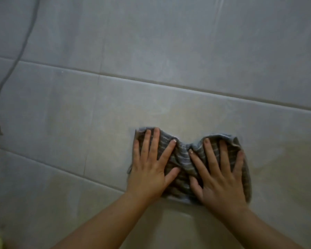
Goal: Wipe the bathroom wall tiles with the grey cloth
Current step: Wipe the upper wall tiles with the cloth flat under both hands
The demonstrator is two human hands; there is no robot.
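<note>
Two flat, spread: left grip [149,169], right grip [221,178] | pressing grey cloth [182,155] | striped, centre bunched

The left hand [150,169] and the right hand [221,177] lie flat side by side, backs toward the camera, fingers straight and spread, thumbs pointing toward each other without touching. The bare left forearm [101,225] and right forearm [262,230] rise from the lower edge, converging toward the hands.

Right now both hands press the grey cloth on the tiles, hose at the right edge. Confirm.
Wrong on one point: the head view shows the hose at the left edge. The left hand and right hand do press the grey cloth on the tiles.
</note>
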